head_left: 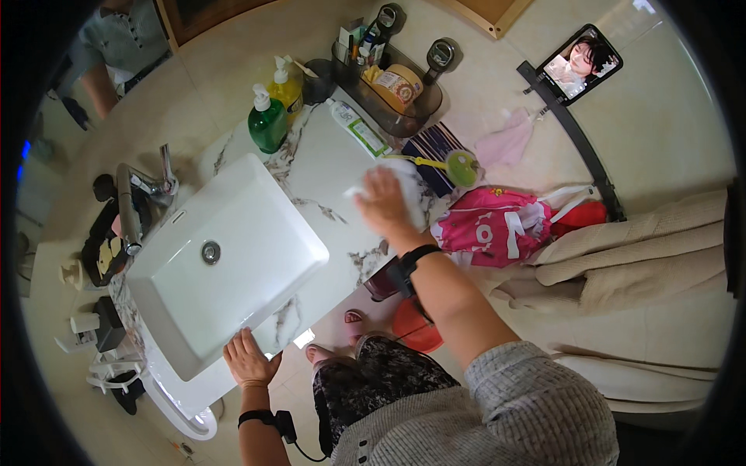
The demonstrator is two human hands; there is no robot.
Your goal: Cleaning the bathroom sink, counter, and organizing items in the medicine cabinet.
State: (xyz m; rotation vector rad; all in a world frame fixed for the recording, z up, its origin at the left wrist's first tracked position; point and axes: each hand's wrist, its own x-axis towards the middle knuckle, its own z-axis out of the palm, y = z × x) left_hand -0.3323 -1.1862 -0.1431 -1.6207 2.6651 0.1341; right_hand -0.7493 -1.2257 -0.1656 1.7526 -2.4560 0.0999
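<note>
One white cloth (409, 183) under right hand (382, 202), fingers (378, 179) flat over it, near right end of table (317, 208); left hand (250, 360) open on sink rim (318, 252). Wiping looks underway; amount left unclear.

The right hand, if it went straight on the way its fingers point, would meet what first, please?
Beyond the soft white cloth, the right hand would probably first meet the white-and-green plastic tube, though depth is unclear.
</note>
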